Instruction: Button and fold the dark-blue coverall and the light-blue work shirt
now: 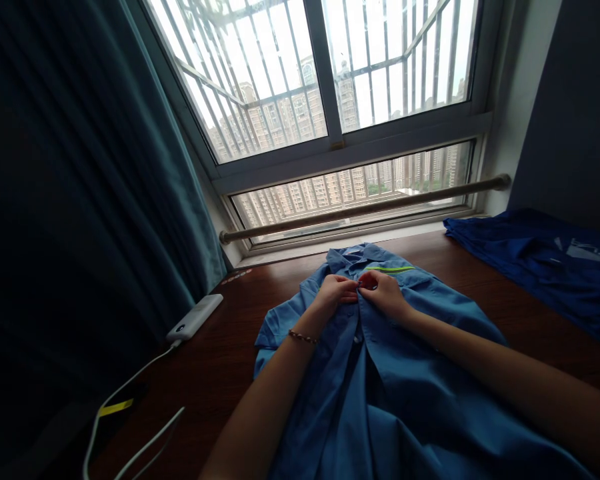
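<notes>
A blue collared shirt (430,373) with a yellow-green stripe on its chest lies spread on the dark wooden surface, collar toward the window. My left hand (336,293) and my right hand (381,291) meet at its front placket, a little below the collar. Both have their fingertips pinched on the placket's edges, almost touching each other. Whatever button sits between the fingertips is too small to make out. Below the hands the shirt front hangs apart, and a small pale button (357,339) shows there. A beaded bracelet (303,337) circles my left wrist.
A white power bank (195,318) with a white cable (125,385) lies at left, beside a dark curtain (95,167). Folded darker blue cloth (535,260) rests at right. A metal rail (365,212) crosses the barred window. A yellow strip (116,408) lies at lower left.
</notes>
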The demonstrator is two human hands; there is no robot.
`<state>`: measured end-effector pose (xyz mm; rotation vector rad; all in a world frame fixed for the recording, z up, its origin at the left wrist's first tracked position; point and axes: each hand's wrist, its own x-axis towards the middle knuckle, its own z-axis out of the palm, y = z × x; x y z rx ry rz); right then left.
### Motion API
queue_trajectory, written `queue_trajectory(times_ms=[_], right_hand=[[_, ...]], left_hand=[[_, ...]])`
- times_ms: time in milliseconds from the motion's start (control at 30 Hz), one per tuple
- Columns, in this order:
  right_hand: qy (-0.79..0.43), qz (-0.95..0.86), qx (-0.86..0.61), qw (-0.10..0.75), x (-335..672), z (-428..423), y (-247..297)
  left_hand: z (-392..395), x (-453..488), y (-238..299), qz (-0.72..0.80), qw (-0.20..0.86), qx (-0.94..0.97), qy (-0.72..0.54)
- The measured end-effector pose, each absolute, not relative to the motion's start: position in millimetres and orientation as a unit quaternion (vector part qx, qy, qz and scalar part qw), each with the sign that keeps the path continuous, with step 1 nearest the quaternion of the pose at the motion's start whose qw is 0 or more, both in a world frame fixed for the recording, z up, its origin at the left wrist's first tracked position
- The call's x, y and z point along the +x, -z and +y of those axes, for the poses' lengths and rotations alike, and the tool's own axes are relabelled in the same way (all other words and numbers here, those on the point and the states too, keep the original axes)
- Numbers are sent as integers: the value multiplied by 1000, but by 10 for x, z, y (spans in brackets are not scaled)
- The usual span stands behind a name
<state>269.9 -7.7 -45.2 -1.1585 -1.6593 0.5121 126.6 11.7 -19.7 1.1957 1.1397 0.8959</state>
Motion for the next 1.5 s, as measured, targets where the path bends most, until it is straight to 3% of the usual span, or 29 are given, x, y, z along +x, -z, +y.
queue_trajectory(times_ms=[300,567,900,1200,1500], right_hand=[[-401,-562,-443,571,2694,29,595],[-498,-479,-409,595,2673,47,659],[-529,-476,-413,569,2699,49,691],[-474,-531,-415,566,2707,86,716],[-566,-451,-384,573,2713,11,638]], left_hand=[[168,1281,266,484,619,451,-424],[177,1290,315,506,616,420,-435],[171,1289,344,507,543,526,-413],[242,1276,403,467,448,633,-425],[267,1253,360,461,407,673,-410]])
